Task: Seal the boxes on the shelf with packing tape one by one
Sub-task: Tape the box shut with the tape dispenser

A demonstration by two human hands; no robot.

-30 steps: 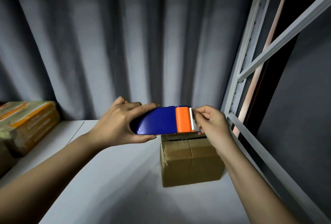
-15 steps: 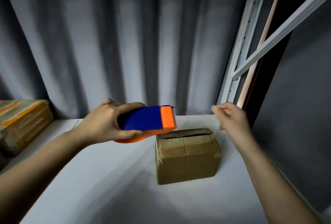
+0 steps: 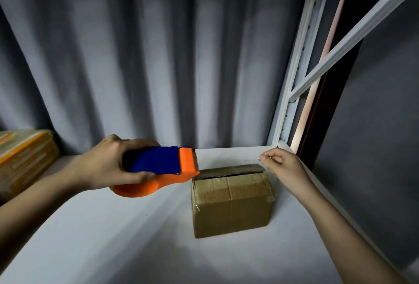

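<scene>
left hand: I see my left hand (image 3: 108,163) at 9 o'clock of frame centre, fingers (image 3: 136,143) wrapped over the top of the tape dispenser (image 3: 158,170), thumb under it. Firm grip.
tape dispenser: blue body, orange nose and orange round base. Held roughly level in the air, above the shelf, serrated edge pointing to 3 o'clock. Its nose sits just at the box's upper left corner; I cannot tell if it touches.
right hand: my right hand (image 3: 285,168) is at 3 o'clock of the box top, fingers curled in, thumb and forefinger pinched together at the tip. I cannot tell if any tape is between them; nothing readable there.
tape strand: not resolvable between dispenser and right hand. Cannot confirm.
box: small brown cardboard box (image 3: 231,202) stands upright on the shelf (image 3: 113,238), at about 5 o'clock of frame centre, between my two hands and lower. Near face carries shiny old tape bands. Top flaps show a dark gap along the front edge, so the top looks not flush.
shelf: white board, box sits toward its right side, near the back edge.
other boxes: yellowish carton (image 3: 25,156) at far 9 o'clock, well apart from the brown box, partly cut off by the frame.
frame: white metal upright (image 3: 294,79) with holes at 2 o'clock, diagonal brace (image 3: 353,34) running up toward 1 o'clock.
backdrop: grey curtain (image 3: 158,56) with folds behind the shelf, 12 o'clock.
</scene>
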